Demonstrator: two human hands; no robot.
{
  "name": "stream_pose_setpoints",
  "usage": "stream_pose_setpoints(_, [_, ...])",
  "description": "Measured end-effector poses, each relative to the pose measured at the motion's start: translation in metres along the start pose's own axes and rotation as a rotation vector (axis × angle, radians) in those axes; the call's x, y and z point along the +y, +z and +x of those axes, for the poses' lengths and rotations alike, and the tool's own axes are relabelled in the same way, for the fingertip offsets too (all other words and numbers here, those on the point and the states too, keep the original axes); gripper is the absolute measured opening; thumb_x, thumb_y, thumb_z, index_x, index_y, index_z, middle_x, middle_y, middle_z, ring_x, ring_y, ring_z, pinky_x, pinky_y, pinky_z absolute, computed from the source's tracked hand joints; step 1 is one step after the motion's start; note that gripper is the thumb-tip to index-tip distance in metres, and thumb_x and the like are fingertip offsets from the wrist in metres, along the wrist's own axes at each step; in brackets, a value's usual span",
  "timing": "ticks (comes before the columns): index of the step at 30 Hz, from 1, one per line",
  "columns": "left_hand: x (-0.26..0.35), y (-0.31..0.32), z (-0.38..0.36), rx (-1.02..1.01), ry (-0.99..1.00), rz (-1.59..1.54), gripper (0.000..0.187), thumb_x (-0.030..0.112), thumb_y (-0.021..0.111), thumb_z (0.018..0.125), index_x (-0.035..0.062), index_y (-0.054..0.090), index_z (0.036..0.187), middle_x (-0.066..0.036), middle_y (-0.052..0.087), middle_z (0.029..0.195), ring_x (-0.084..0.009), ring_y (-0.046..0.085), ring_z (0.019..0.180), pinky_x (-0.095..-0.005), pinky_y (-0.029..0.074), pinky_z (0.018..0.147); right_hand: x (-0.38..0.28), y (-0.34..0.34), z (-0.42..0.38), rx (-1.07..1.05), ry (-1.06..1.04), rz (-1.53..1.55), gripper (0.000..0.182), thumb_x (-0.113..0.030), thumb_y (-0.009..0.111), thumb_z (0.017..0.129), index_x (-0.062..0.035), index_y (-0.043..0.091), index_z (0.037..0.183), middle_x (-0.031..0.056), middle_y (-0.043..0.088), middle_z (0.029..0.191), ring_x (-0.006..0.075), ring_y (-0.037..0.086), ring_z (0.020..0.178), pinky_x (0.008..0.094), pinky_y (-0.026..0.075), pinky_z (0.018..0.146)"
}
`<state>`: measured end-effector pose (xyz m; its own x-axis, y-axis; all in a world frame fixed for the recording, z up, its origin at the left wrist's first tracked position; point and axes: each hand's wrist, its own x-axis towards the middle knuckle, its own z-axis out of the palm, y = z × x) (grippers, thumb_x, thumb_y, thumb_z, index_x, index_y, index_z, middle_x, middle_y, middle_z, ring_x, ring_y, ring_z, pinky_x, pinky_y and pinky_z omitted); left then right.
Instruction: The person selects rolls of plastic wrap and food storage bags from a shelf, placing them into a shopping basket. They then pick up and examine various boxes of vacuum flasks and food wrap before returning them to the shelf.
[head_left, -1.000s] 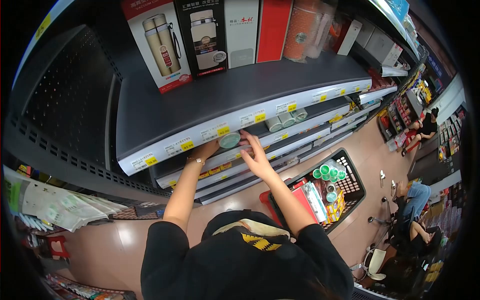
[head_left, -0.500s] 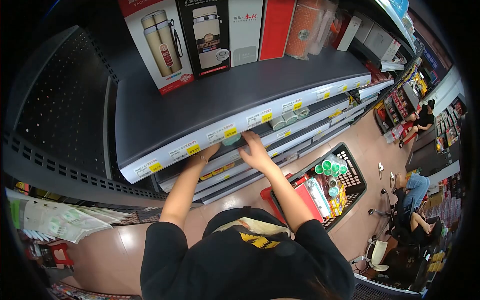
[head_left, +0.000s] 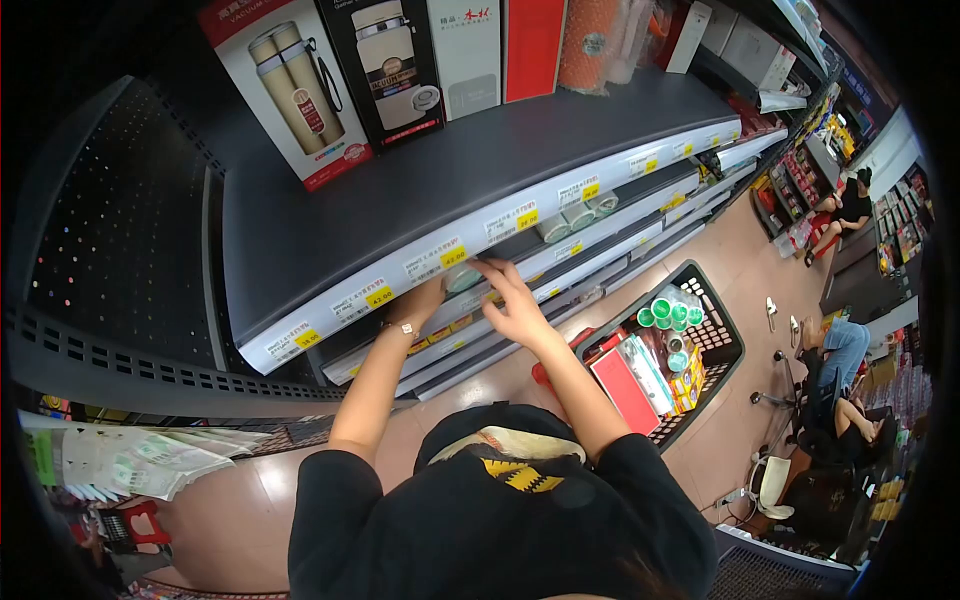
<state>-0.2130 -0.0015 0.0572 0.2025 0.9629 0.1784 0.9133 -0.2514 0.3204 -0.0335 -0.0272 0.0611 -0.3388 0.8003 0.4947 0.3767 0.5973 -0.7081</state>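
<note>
My left hand (head_left: 420,305) reaches under the edge of the upper shelf (head_left: 440,185), its fingers partly hidden by the price strip. Between my hands, a pale green round item (head_left: 461,279) shows just below the strip. My right hand (head_left: 515,305) is beside that item with its fingers spread, the fingertips near the strip; nothing is seen in its grasp. Farther right on the lower shelf lie several pale cylindrical items (head_left: 578,217). Whether my left hand grips the green item cannot be made out.
Boxed flasks (head_left: 300,95) stand on the upper shelf. A black basket (head_left: 735,349) with green-lidded containers and boxes is on the floor at right. Beyond it are a seated person (head_left: 850,212), another person's legs (head_left: 846,350) and an office chair (head_left: 772,487).
My left hand has moved slightly right, and its wrist now shows more below the strip. My right hand's fingers have shifted at the strip. The whole view has shifted a little.
</note>
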Motion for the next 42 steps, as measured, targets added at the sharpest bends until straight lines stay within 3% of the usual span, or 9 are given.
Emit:
stream_pose_setpoints(4, [-0.008,0.014,0.005,0.079,-0.001,-0.015,0.026,0.008,0.048,0.078,0.0016,0.051,0.104,-0.02,0.05,0.109,-0.0353,0.046,0.104,-0.0423,0.037,0.087,-0.004,-0.005,0.001,-0.018,0.087,0.078,0.048,0.0,0.046,0.07,-0.0059,0.047,0.118,0.0148,0.044,0.111,0.0273,0.047,0.101,0.0313,0.041,0.082])
stream_pose_setpoints(16, [-0.005,-0.007,0.002,-0.081,-0.062,-0.123,0.038,0.007,0.041,0.08,0.0029,0.044,0.118,-0.023,0.039,0.125,-0.0359,0.034,0.119,-0.0421,0.028,0.098,0.002,-0.008,-0.02,0.052,0.046,0.195,0.038,0.006,0.042,0.07,-0.0018,0.053,0.105,0.0131,0.048,0.105,0.0211,0.051,0.092,0.0275,0.043,0.075])
stream_pose_setpoints(20, [0.011,-0.032,0.003,-0.262,-0.163,-0.071,0.041,0.007,0.042,0.079,-0.0002,0.041,0.12,-0.023,0.041,0.124,-0.0359,0.035,0.118,-0.0401,0.028,0.098,0.022,-0.02,-0.062,0.116,0.193,0.244,0.026,0.007,0.041,0.069,0.0007,0.058,0.088,0.0092,0.057,0.081,0.0178,0.057,0.072,0.0265,0.045,0.067])
stream_pose_setpoints(22, [0.002,-0.018,0.0,-0.068,-0.095,-0.147,0.04,0.006,0.042,0.08,0.0011,0.042,0.12,-0.023,0.044,0.121,-0.0358,0.038,0.116,-0.0385,0.03,0.096,0.034,-0.03,-0.092,0.125,0.326,0.26,0.027,0.007,0.04,0.07,0.0002,0.059,0.088,0.0094,0.059,0.079,0.017,0.058,0.076,0.0266,0.045,0.068])
stream_pose_setpoints(23, [0.003,-0.016,-0.003,0.024,-0.073,-0.16,0.032,0.019,0.039,0.084,-0.0033,0.053,0.103,-0.027,0.049,0.11,-0.0395,0.045,0.105,-0.042,0.033,0.091,0.039,-0.034,-0.108,0.142,0.376,0.242,0.027,0.007,0.04,0.07,-0.0001,0.059,0.088,0.0094,0.059,0.08,0.0169,0.058,0.076,0.0266,0.045,0.068])
stream_pose_setpoints(27, [0.031,-0.035,-0.007,0.055,-0.048,-0.209,0.032,0.019,0.04,0.085,0.0002,0.052,0.107,-0.021,0.052,0.11,-0.0362,0.047,0.105,-0.0378,0.036,0.089,0.047,-0.05,-0.167,0.334,0.701,0.369,0.025,0.005,0.037,0.075,0.0001,0.057,0.089,0.007,0.059,0.082,0.0132,0.057,0.077,0.0256,0.045,0.069])
stream_pose_setpoints(28, [0.033,-0.031,-0.007,0.173,0.11,-0.338,0.028,0.016,0.041,0.085,0.0014,0.054,0.106,-0.019,0.054,0.108,-0.0345,0.049,0.104,-0.0364,0.038,0.087,0.053,-0.05,-0.181,0.411,0.655,0.349,0.026,0.006,0.036,0.076,0.0003,0.056,0.091,0.0063,0.059,0.082,0.012,0.056,0.077,0.0246,0.045,0.071])
stream_pose_setpoints(32, [0.052,-0.026,-0.005,0.227,0.284,-0.334,0.024,0.004,0.046,0.08,0.0011,0.055,0.101,-0.015,0.055,0.104,-0.0309,0.05,0.099,-0.0371,0.039,0.086,0.047,-0.063,-0.212,0.659,0.79,0.401,0.023,0.003,0.04,0.074,-0.0003,0.058,0.089,0.0064,0.059,0.076,0.0142,0.056,0.074,0.0266,0.045,0.068])
stream_pose_setpoints(42, [0.105,-0.006,-0.003,0.271,0.453,-0.255,0.021,-0.001,0.048,0.075,0.0,0.056,0.094,-0.014,0.054,0.099,-0.0317,0.051,0.092,-0.0373,0.041,0.08,0.076,-0.092,-0.271,0.649,0.806,0.309,0.022,0.001,0.04,0.078,-0.0012,0.056,0.093,0.005,0.059,0.081,0.0097,0.053,0.073,0.0227,0.044,0.068])
